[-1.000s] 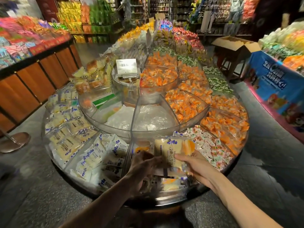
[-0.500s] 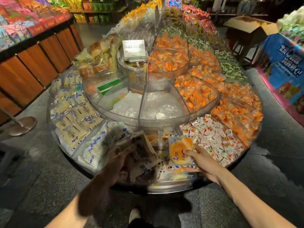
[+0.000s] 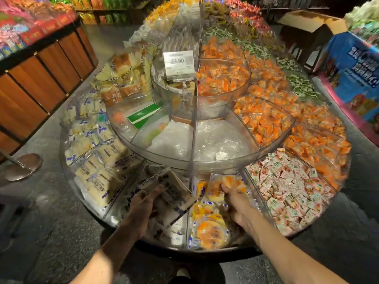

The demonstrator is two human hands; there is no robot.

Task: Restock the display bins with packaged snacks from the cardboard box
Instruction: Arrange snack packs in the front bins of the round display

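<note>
Display stand [image 3: 205, 165]: tiered clear bins, wedge compartments of wrapped snacks.
Cardboard box [image 3: 311, 19]: open, far back right, well apart from both hands.
Packet stack [image 3: 174, 193]: blue-and-white wrappers, blurred, tilted above the near-left compartment.
Left hand [image 3: 141, 208]: fingers curled round the packet stack from below.
Right hand [image 3: 235, 203]: fingertips narrowly pinching the cake packet's lower edge.
Cake packet [image 3: 231, 182]: orange, standing at the back of the near-centre compartment, above other cake packets.

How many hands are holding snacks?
2. The left hand grips a stack of packets left of the clear divider; the right hand holds an orange cake packet right of it.
</note>
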